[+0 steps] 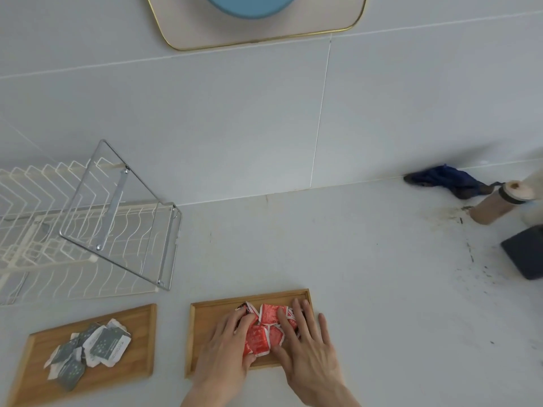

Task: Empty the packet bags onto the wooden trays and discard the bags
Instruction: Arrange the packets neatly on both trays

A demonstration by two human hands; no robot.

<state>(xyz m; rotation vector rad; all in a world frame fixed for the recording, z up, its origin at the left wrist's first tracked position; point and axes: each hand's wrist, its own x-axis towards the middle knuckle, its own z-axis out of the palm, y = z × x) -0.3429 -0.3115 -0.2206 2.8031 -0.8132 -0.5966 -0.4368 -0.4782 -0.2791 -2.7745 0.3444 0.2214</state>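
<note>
Two wooden trays lie side by side on the white counter. The right tray (205, 318) carries a heap of red packets (266, 327). My left hand (226, 351) and my right hand (305, 345) rest flat on that heap from either side, fingers spread and touching the packets without gripping any. The left tray (141, 342) holds a loose pile of grey and white packets (91, 351). No packet bag is visible.
A white wire dish rack (73, 230) with a metal frame stands behind the left tray. At the far right are a dark blue cloth (446, 180), a tan cylinder (493, 207) and a dark block (526, 251). Tiled wall runs behind.
</note>
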